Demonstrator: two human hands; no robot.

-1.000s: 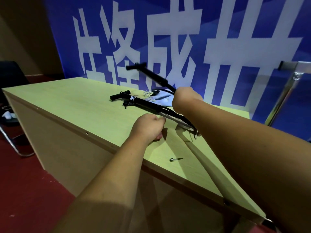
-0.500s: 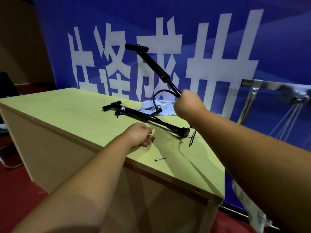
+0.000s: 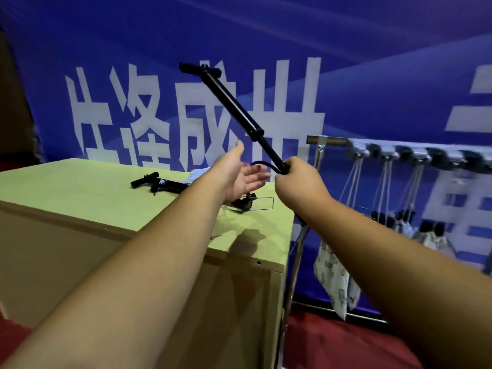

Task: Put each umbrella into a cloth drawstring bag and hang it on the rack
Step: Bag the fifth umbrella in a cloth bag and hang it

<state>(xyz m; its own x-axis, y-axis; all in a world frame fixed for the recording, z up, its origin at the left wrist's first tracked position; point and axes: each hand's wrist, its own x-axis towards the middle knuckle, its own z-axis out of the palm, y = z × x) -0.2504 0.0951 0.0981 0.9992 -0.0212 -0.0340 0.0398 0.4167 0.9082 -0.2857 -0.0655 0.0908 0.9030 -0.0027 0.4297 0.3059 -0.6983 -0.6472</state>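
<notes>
My right hand (image 3: 298,179) is shut on the lower end of a slim black umbrella (image 3: 234,102) with a T-shaped handle. It slants up and to the left above the table's right end, and a black loop hangs by my fist. My left hand (image 3: 239,174) is open, palm up with fingers apart, just left of the right hand and touching nothing. A second black umbrella (image 3: 165,183) lies on the yellow-green table (image 3: 80,187). A pale cloth bag (image 3: 197,172) lies behind it, mostly hidden by my left arm.
A metal rack (image 3: 327,141) with a row of hooks stands right of the table. Several patterned drawstring bags (image 3: 330,272) hang from it by cords. A blue banner with white characters fills the background. The floor is red.
My right hand has lifted the umbrella higher and to the right. My left hand has left the tabletop, risen and opened. The view has turned right, so the rack shows.
</notes>
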